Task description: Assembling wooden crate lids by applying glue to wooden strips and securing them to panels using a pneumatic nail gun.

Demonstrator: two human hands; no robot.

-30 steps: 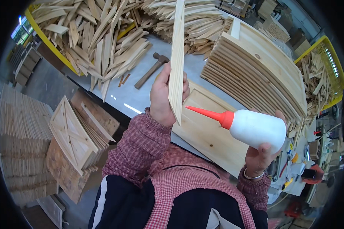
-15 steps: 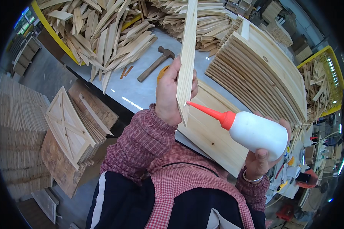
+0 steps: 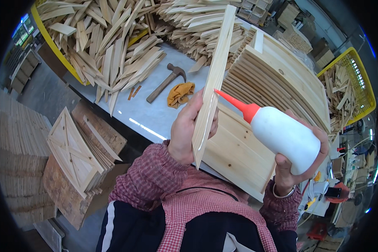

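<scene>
The left hand (image 3: 188, 130) is clamped on a wooden slat (image 3: 214, 80) held upright above the bench (image 3: 155, 113); the right hand (image 3: 300, 161) grips a glue bottle (image 3: 283, 136), its red nozzle touching the slat.

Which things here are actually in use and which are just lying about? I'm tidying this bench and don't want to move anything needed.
In use:
left hand gripping the wooden slat
right hand holding the glue bottle, red nozzle at the slat
flat wooden panel below the hands

Lying about:
hammer
yellow rag
loose slat pile
stacked panels
</scene>
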